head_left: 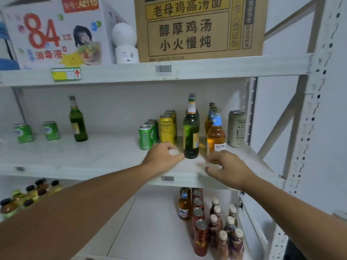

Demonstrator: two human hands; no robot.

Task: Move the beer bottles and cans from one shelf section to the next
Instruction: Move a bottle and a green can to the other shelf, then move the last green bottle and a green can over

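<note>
On the right of the middle shelf stand rows of green cans, yellow cans, green bottles, amber bottles and grey cans. Further left on the same shelf stand two green cans and one green bottle. My left hand rests loosely curled on the shelf just left of the front green bottle's base, holding nothing. My right hand hovers at the shelf's front edge below the front amber bottle, fingers curled and empty.
The top shelf carries a white 84 disinfectant carton, a white round device and a brown noodle carton. The lower shelf holds jars at left and sauce bottles at right. A grey upright post bounds the right side.
</note>
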